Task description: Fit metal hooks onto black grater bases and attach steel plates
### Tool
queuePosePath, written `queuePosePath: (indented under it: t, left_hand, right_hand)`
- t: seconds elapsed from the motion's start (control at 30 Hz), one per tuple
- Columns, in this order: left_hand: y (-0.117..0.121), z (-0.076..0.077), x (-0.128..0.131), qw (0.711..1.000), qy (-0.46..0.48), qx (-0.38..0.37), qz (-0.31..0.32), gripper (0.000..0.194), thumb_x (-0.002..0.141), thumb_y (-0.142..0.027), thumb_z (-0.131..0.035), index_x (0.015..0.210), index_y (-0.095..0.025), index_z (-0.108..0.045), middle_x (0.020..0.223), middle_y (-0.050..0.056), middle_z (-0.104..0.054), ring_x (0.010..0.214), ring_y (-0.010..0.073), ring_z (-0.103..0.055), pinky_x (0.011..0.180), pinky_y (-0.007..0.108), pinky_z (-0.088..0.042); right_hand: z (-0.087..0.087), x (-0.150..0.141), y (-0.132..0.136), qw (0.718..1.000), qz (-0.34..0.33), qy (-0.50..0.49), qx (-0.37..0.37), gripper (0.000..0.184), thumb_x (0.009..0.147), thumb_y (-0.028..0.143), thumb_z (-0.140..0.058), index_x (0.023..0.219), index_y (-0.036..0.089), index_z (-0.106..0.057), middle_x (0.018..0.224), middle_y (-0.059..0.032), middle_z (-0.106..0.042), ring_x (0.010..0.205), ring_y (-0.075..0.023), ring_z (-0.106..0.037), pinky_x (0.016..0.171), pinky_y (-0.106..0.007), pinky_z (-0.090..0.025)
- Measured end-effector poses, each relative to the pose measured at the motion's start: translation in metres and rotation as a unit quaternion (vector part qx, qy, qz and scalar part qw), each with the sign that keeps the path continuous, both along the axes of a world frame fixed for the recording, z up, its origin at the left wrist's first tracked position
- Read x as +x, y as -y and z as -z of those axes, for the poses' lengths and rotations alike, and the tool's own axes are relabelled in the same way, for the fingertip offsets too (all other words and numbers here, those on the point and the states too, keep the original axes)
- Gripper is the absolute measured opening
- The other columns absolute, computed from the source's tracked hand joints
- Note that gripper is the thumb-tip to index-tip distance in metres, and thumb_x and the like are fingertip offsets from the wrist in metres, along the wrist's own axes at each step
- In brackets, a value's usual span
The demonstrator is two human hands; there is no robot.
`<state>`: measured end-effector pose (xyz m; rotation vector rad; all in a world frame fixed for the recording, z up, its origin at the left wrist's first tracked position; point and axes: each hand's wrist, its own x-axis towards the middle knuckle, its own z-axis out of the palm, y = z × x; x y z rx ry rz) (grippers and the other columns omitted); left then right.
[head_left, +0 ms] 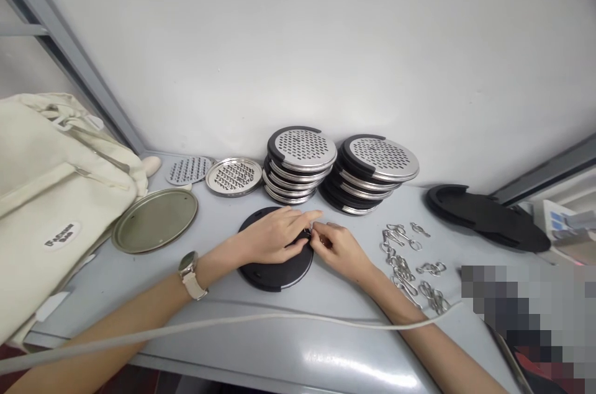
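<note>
A black round disc (274, 270) lies flat on the grey table (298, 344) in front of me. My left hand (272, 236) rests on top of it, fingers curled and pressing at its right edge. My right hand (338, 248) meets it there, fingers pinched on a small metal piece that I cannot make out clearly. A watch sits on my left wrist (190, 273). Several loose metal hooks (410, 264) lie scattered just right of my right hand.
Two stacks of perforated steel discs with black rims (300, 164) (372, 174) stand by the wall. Single metal discs (233, 175) (189, 169) and a plain round plate (156, 219) lie left. A cream bag (51, 195) fills the left side. Black rims (484, 217) lie right. A white cable (233, 322) crosses the front.
</note>
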<state>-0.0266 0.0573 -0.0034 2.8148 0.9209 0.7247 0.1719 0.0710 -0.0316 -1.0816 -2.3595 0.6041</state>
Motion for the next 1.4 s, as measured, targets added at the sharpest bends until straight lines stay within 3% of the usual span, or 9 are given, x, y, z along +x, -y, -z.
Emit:
queuePosePath:
  t: [0.37,0.87,1.4]
  left_hand:
    - [0.0,-0.0009,-0.0003,1.0,-0.016,0.008,0.002,0.047,0.09,-0.018,-0.045,0.134,-0.013,-0.031,0.109,0.011,-0.061,0.102,0.0242,-0.058,0.09,0.04,-0.047]
    - [0.0018,-0.0073,0.0018,0.999,-0.032,0.015,-0.019,0.044,0.09,-0.022,-0.046,0.131,-0.011,-0.035,0.113,0.015,-0.056,0.104,0.0265,-0.054,0.09,0.041,-0.046]
    - [0.001,-0.005,0.0001,0.999,-0.033,-0.015,-0.014,0.043,0.091,-0.022,-0.046,0.132,-0.014,-0.037,0.11,0.012,-0.06,0.104,0.0249,-0.056,0.09,0.039,-0.045]
  right_hand:
    - [0.0015,0.0001,0.0001,0.999,-0.001,-0.023,-0.027,0.013,0.087,0.018,-0.043,0.075,0.02,-0.047,0.06,0.0039,-0.048,0.056,-0.0114,-0.042,0.055,-0.021,-0.031]
    - [0.0,-0.0014,0.0023,1.0,-0.01,0.007,0.012,0.02,0.094,0.022,-0.035,0.08,0.02,-0.049,0.064,0.0,-0.053,0.058,-0.014,-0.051,0.058,-0.023,-0.035]
    - [-0.0024,-0.0013,0.0018,1.0,-0.001,0.007,0.006,0.023,0.093,0.022,-0.038,0.073,0.02,-0.05,0.061,0.0006,-0.054,0.055,-0.0127,-0.047,0.055,-0.022,-0.032]
